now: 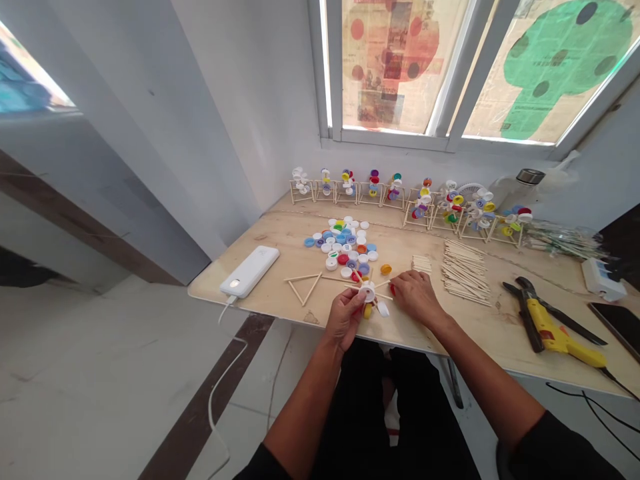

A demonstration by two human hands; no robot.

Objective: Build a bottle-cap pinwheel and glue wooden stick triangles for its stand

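Observation:
Near the table's front edge my left hand (346, 315) pinches a white hub (367, 291) with wooden sticks sticking out of it like spokes. A yellow bottle cap (368, 311) and a white bottle cap (383, 309) hang at the lower side of this spoked wheel. To its right, my right hand (416, 295) has its fingers closed on a red bottle cap (393, 290), mostly hidden by the fingertips, at the end of a spoke. Just beyond the hands lie an orange cap (386, 269) and a pile of mixed bottle caps (345, 241). A stick triangle frame (304, 288) lies left of the hands.
Finished-looking stick stands with cap wheels (374, 190) line the wall side. Right of my hands are short sticks (421, 263), long sticks (466, 272), pliers (527, 313) and a yellow glue gun (560, 333). A white power bank (250, 271) with a cable sits left.

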